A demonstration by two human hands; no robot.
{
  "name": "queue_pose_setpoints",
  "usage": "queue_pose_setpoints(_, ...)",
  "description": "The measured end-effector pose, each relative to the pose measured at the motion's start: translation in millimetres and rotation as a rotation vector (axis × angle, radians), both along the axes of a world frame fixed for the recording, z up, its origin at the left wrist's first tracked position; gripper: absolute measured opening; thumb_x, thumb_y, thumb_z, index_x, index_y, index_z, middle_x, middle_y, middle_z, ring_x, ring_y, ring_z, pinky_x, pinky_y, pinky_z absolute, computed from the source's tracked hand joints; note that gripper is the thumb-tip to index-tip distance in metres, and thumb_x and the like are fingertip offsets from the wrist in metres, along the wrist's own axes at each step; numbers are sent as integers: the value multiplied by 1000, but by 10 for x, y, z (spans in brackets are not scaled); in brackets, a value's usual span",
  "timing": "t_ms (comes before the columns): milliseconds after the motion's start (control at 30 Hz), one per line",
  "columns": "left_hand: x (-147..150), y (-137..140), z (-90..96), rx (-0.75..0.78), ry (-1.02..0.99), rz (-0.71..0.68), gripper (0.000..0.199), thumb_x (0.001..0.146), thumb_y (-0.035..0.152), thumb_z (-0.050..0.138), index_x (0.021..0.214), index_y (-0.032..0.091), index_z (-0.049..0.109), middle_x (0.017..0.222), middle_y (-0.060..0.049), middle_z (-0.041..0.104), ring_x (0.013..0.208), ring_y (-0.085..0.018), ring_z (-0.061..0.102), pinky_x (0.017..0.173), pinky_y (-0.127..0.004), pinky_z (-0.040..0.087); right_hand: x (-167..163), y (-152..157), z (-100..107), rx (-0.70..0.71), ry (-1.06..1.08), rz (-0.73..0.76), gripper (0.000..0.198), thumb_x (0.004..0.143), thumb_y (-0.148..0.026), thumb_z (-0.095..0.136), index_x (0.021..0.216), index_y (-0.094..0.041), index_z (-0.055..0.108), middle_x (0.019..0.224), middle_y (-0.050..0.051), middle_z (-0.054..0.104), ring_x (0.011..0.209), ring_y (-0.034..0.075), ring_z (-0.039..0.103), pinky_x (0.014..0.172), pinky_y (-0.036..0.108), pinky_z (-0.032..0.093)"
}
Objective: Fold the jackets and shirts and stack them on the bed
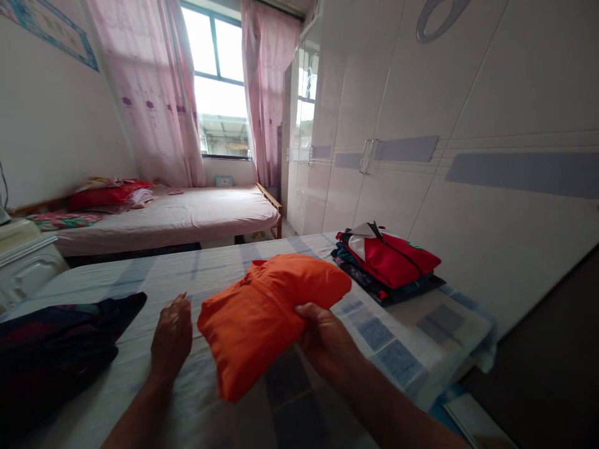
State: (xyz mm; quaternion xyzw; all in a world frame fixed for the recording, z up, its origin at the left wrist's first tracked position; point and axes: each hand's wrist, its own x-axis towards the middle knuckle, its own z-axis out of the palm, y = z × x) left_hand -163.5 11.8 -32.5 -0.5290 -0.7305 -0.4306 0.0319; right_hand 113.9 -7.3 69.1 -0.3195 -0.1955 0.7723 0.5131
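A folded orange jacket [266,305] with a zipper is lifted over the bed in front of me. My right hand [322,340] grips its near right edge, thumb on top and the other fingers hidden underneath. To the left of the jacket and apart from it is my left hand [173,333], holding nothing, its fingers extended. Dark clothing [60,349] lies loosely heaped left of that hand. Beyond my right hand sits a stack of folded clothes [393,259], with a red garment on top and dark ones below.
Checked blue-and-white bedding [393,362] covers the near bed. A white wardrobe [397,93] lines the right side. Under the window, another bed [201,212] holds red bedding [110,193] and a small clock [224,181]. A white cabinet [30,265] stands at the left.
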Motion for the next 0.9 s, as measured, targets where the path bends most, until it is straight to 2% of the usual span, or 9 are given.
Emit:
queue_pose_setpoints(33, -22, 23, -43, -21, -8, 7, 68, 90, 49, 12, 117, 1, 53, 129, -24, 52, 127, -32, 42, 108, -47, 31, 91, 74, 146, -44, 28, -11, 17, 63, 1, 56, 66, -16, 55, 58, -5, 61, 54, 7, 58, 56, 17, 52)
queue_pose_setpoints(100, -52, 61, -125, -40, 11, 0, 65, 88, 49, 14, 115, 6, 54, 126, -21, 55, 126, -30, 43, 109, -46, 31, 237, 267, 431, 10, 16, -21, 18, 66, 3, 52, 67, -15, 55, 58, -5, 62, 53, 7, 59, 56, 17, 52)
queue_pose_setpoints(200, -83, 88, -211, -10, 57, -26, 58, 87, 49, 16, 111, 15, 55, 123, -14, 58, 125, -28, 44, 109, -44, 31, 441, 655, 860, 217, -17, -62, 20, 71, 2, 48, 72, -17, 55, 59, -6, 62, 54, 6, 59, 56, 15, 52)
queue_pose_setpoints(333, -142, 101, -268, -5, 50, -10, 65, 85, 54, 16, 111, 11, 56, 119, -17, 60, 123, -29, 46, 108, -45, 33, 899, 1239, 1425, 487, -6, -158, 24, 74, 2, 42, 81, -17, 56, 64, -5, 65, 62, 7, 63, 62, 18, 54)
queue_pose_setpoints(433, -185, 120, -297, -21, 50, -17, 71, 84, 57, 15, 109, 7, 59, 117, -20, 61, 121, -31, 48, 108, -45, 34, 1409, 1625, 1606, 604, -10, -276, 25, 71, 2, 45, 80, -19, 55, 67, -5, 66, 68, 9, 65, 64, 19, 56)
queue_pose_setpoints(533, -199, 135, -314, -68, 38, -14, 69, 85, 55, 14, 107, 9, 61, 117, -20, 61, 123, -31, 46, 107, -46, 34, 1935, 1884, 1359, 488, -204, -439, 23, 70, 1, 47, 77, -20, 54, 68, -4, 66, 67, 9, 64, 60, 18, 56)
queue_pose_setpoints(633, -186, 130, -308, -115, -4, -3, 67, 86, 52, 15, 107, 10, 62, 120, -20, 60, 127, -31, 43, 107, -48, 34, 2352, 1968, 774, 205, -508, -574, 20, 71, -2, 47, 73, -21, 53, 65, -3, 63, 67, 11, 64, 60, 20, 56)
queue_pose_setpoints(767, -161, 103, -282, -132, -30, 9, 61, 84, 52, 22, 101, 12, 65, 118, -18, 61, 123, -31, 48, 105, -47, 36, 2660, 1961, 67, 52, -632, -637, 18, 66, -5, 55, 67, -21, 46, 61, -1, 59, 69, 18, 65, 58, 30, 58)
queue_pose_setpoints(900, -154, 77, -252, -136, -29, 0, 56, 84, 48, 23, 97, 15, 66, 116, -16, 62, 121, -30, 49, 103, -47, 38, 2783, 2035, -110, 57, -732, -724, 20, 64, -13, 64, 72, -21, 48, 65, 0, 58, 68, 20, 65, 53, 34, 58)
